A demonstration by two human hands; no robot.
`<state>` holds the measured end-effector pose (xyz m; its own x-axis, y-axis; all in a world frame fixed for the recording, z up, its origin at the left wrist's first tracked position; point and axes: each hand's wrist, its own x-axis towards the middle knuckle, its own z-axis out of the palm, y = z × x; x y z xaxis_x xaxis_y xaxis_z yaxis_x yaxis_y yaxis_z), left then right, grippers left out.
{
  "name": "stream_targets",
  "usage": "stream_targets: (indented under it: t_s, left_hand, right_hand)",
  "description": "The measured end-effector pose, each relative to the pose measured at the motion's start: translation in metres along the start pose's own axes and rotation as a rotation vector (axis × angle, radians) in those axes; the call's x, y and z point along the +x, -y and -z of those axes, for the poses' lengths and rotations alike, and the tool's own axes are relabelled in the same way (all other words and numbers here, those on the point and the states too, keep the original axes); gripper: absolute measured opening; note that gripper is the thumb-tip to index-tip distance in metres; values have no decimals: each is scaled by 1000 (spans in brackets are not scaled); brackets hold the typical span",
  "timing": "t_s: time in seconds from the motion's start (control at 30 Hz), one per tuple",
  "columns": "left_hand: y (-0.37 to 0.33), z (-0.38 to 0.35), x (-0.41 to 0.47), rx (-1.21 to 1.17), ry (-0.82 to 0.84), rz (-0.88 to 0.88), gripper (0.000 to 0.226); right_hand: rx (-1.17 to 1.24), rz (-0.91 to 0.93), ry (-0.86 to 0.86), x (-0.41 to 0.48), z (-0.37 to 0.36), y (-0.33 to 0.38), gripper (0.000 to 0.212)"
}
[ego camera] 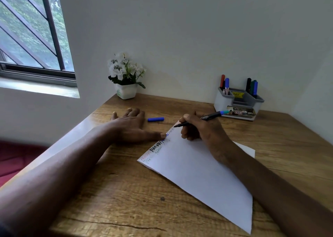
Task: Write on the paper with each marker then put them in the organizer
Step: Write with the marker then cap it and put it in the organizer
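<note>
A person's right hand (198,130) grips an uncapped marker (210,117) in a writing hold, its tip at the far corner of a white paper (198,173) lying askew on a wooden desk (126,191). The left hand (129,126) lies flat with its fingers straight and spread, and only the thumb touches the paper's edge. Short words in several colours run along that edge. A blue cap (155,119) lies loose on the desk between the two hands, just beyond the paper. A grey organizer (238,103) stands against the wall near the right hand, with red and blue markers upright in its left compartment and black, green and blue ones in its right. The main risk looks to be the paper. It is pinned by little more than a thumb, so it could skid or turn under a firm stroke and spoil the line. The tip is so close to the corner that a long stroke could run onto the wood. The round cap could roll away if either hand nudges it, and the marker would then go into the organizer uncapped. The right hand's heel rests on the paper and may smear fresh ink as it shifts.
</note>
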<state>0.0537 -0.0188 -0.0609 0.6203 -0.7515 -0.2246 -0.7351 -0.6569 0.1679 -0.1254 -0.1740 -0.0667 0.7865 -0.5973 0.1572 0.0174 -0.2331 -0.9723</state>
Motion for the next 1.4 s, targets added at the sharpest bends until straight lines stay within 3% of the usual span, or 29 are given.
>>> stream_targets:
  t_s: [0.27, 0.43, 0.7, 0.9, 1.1, 1.4]
  left_hand:
    - [7, -10, 8, 87, -112, -78, 150]
    - [10, -12, 13, 117, -132, -100, 150]
    - [13, -12, 21, 117, -129, -103, 149]
    - [12, -11, 20, 111, -122, -108, 152]
    - [11, -9, 17, 102, -94, -102, 153]
    - [8, -6, 14, 92, -99, -109, 156]
  right_hand:
    - [-199, 59, 197, 2, 13, -1, 15]
    - [-183, 43, 252, 4, 18, -1, 15]
    - [-253, 105, 189, 11, 1, -4, 3]
    - [-342, 126, 183, 10, -3, -3, 14]
    - [-396, 191, 224, 13, -3, -7, 3]
    - [-426, 220, 218, 12, -4, -4, 6]
